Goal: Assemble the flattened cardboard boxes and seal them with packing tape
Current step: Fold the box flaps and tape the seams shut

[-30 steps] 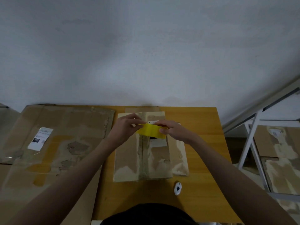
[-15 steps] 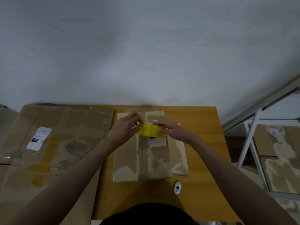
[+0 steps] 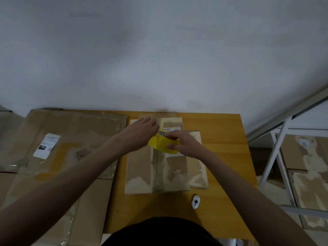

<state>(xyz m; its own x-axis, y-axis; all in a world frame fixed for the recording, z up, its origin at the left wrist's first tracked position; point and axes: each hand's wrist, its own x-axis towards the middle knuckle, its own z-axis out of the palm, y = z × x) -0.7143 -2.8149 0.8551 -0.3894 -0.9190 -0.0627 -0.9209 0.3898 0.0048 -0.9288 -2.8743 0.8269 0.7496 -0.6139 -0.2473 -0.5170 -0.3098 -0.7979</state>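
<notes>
A flattened cardboard box (image 3: 142,167) with worn patches and an old tape seam lies on the wooden table (image 3: 225,157). Above its far half I hold a strip of yellow packing tape (image 3: 160,143). My left hand (image 3: 140,134) pinches the strip's left end. My right hand (image 3: 182,142) pinches the right end, fingers curled over it. The strip sags and bends in the middle between the hands. A white printed label (image 3: 171,129) on the box shows just behind the tape.
A small white cutter (image 3: 195,201) lies on the table near the box's front right corner. Large flattened cartons (image 3: 71,139) cover the left side. A white metal frame (image 3: 276,150) and more cardboard (image 3: 305,157) stand to the right.
The yellow strip was stretched flat between my hands; now my hands are closer together and the strip has buckled into a bend. My left hand has risen slightly.
</notes>
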